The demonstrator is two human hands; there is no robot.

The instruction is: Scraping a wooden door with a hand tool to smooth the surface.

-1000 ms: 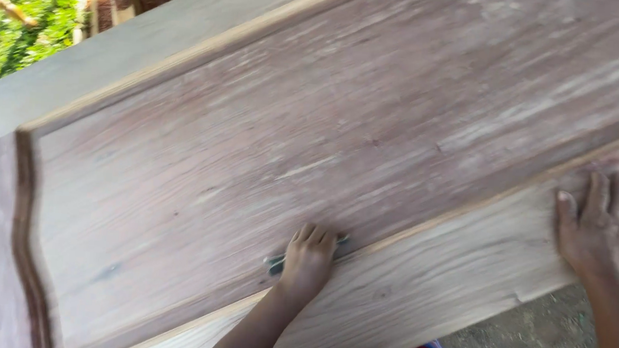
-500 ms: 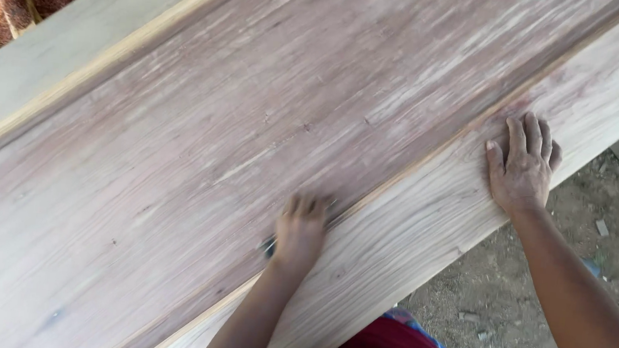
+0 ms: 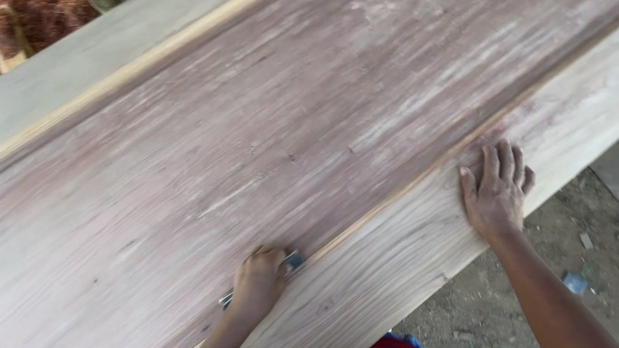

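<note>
Wood everywhere on my feed: one big reddish-brown recessed wooden door panel [image 3: 253, 139] lying flat, framed by a paler wooden rail [image 3: 407, 257] on the near side. My left hand [image 3: 259, 281] is curled tight around one small flat metal scraper [image 3: 292, 259], right at the groove where panel meets rail. Right hand [image 3: 498, 190] is spread open, palm down on the rail. I'd say keep the blade flat, go with the grain, and brace hard with that open hand. Count: two hands, one scraper, one panel.
</note>
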